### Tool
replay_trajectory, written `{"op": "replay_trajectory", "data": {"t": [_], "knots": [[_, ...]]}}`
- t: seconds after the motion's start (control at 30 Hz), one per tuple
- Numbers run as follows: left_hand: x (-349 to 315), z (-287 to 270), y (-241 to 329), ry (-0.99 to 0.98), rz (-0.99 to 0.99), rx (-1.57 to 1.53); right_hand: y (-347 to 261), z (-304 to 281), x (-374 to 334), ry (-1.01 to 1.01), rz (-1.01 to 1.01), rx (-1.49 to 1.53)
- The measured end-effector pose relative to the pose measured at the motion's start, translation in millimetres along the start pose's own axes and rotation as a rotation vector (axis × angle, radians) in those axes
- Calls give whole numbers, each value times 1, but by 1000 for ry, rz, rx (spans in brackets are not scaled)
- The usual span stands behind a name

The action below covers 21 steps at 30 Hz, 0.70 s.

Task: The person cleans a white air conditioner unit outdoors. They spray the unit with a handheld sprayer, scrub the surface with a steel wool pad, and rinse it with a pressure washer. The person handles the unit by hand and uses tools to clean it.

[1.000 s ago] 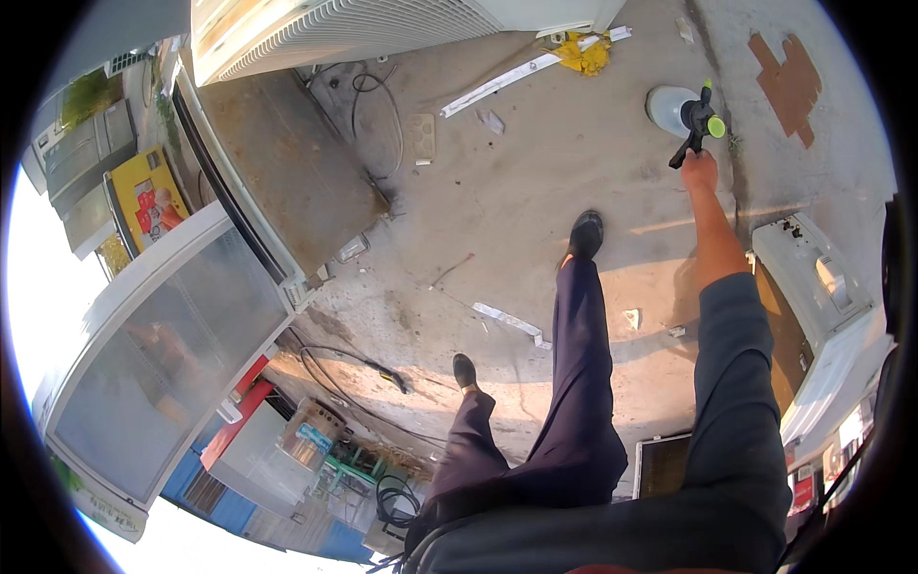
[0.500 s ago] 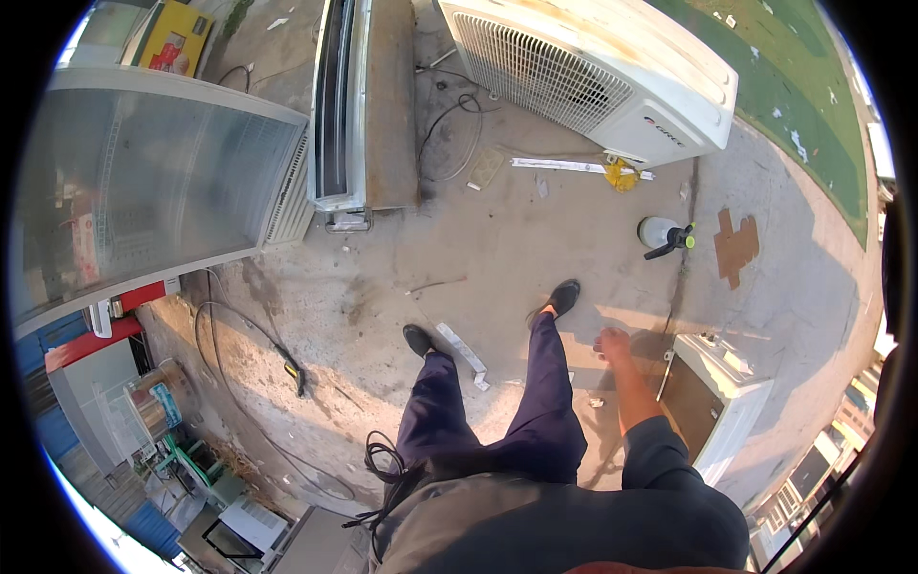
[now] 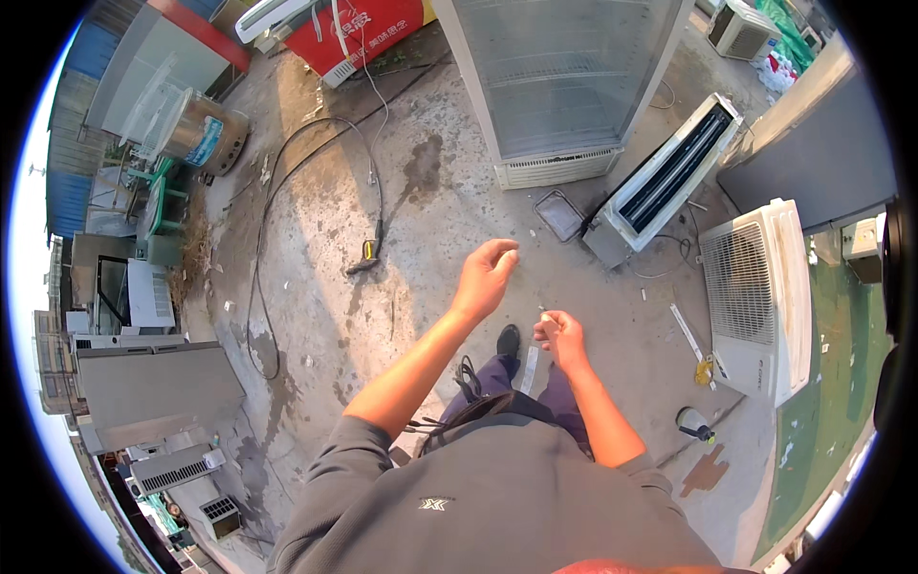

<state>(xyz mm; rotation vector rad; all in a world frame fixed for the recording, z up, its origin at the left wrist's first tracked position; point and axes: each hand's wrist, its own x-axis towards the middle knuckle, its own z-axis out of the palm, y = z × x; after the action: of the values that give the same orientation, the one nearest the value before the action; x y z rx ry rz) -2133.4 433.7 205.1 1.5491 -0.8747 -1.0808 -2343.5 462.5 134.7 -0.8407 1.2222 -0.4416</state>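
My left hand [image 3: 486,279] is raised in front of my body, its fingers curled in and the thumb close to them. Lower and to its right, my right hand [image 3: 561,340] is also closed, with the fingers bent toward the palm. Whatever either hand might hold is hidden or too small to make out. Both are in the air above the concrete floor, touching nothing else that I can see. On the floor left of them lies a black and yellow spray gun [image 3: 366,256] on a dark hose [image 3: 260,287].
Ahead stands a glass-door display fridge [image 3: 550,81]. Right of it are a long air-conditioner unit [image 3: 669,182], a wire basket [image 3: 559,214] and a white outdoor unit [image 3: 755,297]. A pump sprayer [image 3: 693,421] and flat cardboard [image 3: 705,471] lie right; a metal drum [image 3: 215,134] stands left.
My view has swung left, so the fridge and units now appear further right. My left hand has come into view, and both hands are raised before my body.
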Motion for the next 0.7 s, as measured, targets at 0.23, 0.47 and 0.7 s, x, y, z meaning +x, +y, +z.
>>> {"op": "replay_trajectory", "data": {"t": [0.23,0.47,0.7], "knots": [[-55,142,120,-509,278,-404,-129,172,5,-624,51,93],[-26,59,108,-730,63,-678,-185,139,51,-693,516,743],[-52,-104,-8,434,-341,16,-140,-1,168,-48,455,363]]}}
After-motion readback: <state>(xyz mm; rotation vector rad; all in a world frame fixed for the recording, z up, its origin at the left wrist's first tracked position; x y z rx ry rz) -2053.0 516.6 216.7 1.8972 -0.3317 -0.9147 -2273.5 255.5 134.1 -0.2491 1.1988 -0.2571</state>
